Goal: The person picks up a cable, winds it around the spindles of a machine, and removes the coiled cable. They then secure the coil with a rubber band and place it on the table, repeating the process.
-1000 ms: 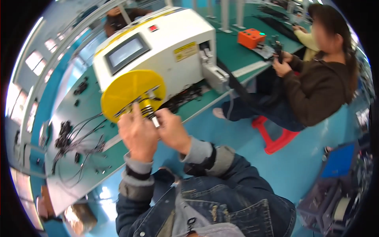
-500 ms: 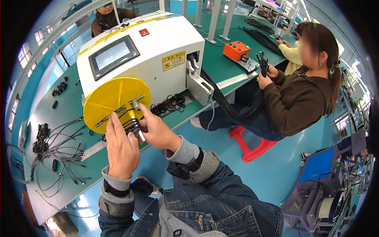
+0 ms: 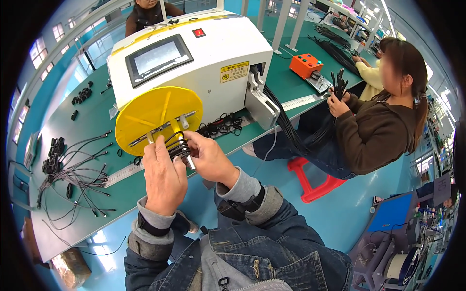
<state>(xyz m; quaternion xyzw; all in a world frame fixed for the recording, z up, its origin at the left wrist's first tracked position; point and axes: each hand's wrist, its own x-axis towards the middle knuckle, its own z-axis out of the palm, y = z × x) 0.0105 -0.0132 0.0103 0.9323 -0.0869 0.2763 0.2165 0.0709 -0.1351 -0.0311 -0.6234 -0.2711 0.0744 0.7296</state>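
A small coil of black cable (image 3: 178, 150) sits around the metal posts in front of the yellow round winding plate (image 3: 141, 114). My left hand (image 3: 164, 180) closes on the coil's left side, its fingers reaching up toward the plate. From the right, my right hand (image 3: 212, 157) grips the same coil with thumb and fingers, close to a pale post end that sticks out below. The plate is mounted on the front of a white winding machine (image 3: 213, 58) with a dark-framed screen (image 3: 158, 59). My fingers hide part of the coil.
Loose cables (image 3: 73, 184) spread over the green table at left. Black coils (image 3: 223, 125) lie beneath the machine, beside a ruler strip (image 3: 124, 174). At right, a seated person (image 3: 374, 126) holds a cable bundle (image 3: 338, 83) near an orange control box (image 3: 306, 66). A red stool (image 3: 315, 184) stands below.
The view has shifted, so the machine appears farther right. My right fingers have moved off the plate's crossbar and down onto the coil. My left hand stays at the coil.
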